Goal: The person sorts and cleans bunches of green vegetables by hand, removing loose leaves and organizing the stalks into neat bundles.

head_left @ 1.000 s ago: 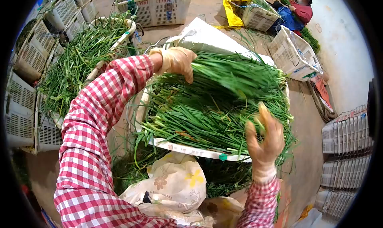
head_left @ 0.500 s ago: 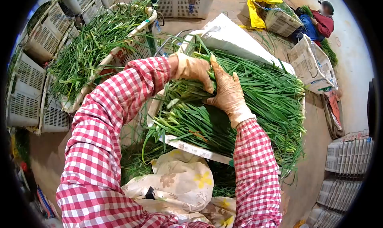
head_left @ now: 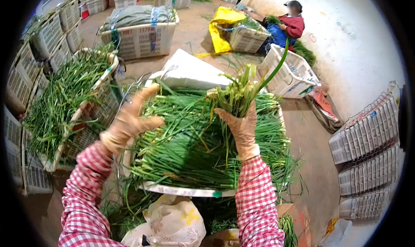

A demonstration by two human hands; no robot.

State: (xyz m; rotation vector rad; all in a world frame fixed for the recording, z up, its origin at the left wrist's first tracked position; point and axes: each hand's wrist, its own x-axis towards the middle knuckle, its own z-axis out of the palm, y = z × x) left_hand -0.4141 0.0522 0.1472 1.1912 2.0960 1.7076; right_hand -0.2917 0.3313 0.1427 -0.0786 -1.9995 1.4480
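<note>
In my gloved right hand [head_left: 240,125] a bunch of garlic chives [head_left: 235,93] stands upright, its pale cut ends at the top and one long green leaf rising to the right. My gloved left hand [head_left: 133,119] is apart from the bunch, thumb and fingers spread, with nothing in it. Below both hands, more garlic chives [head_left: 186,143] lie in layers in a white crate [head_left: 190,191]. At the crate's far side leans a white foam board [head_left: 190,70].
Left of me, a crate [head_left: 71,134] overflows with loose green leaves [head_left: 60,104]. A covered crate [head_left: 145,39] stands ahead. Beyond a yellow cloth [head_left: 225,26], a person [head_left: 292,24] sits by the wall, near a white crate [head_left: 289,72]. Stacked crates [head_left: 367,134] line the right.
Both hands were together over the chives. Now the right hand holds a bunch up, and the left has moved away to the left and opened. The view has tilted up and turned right.
</note>
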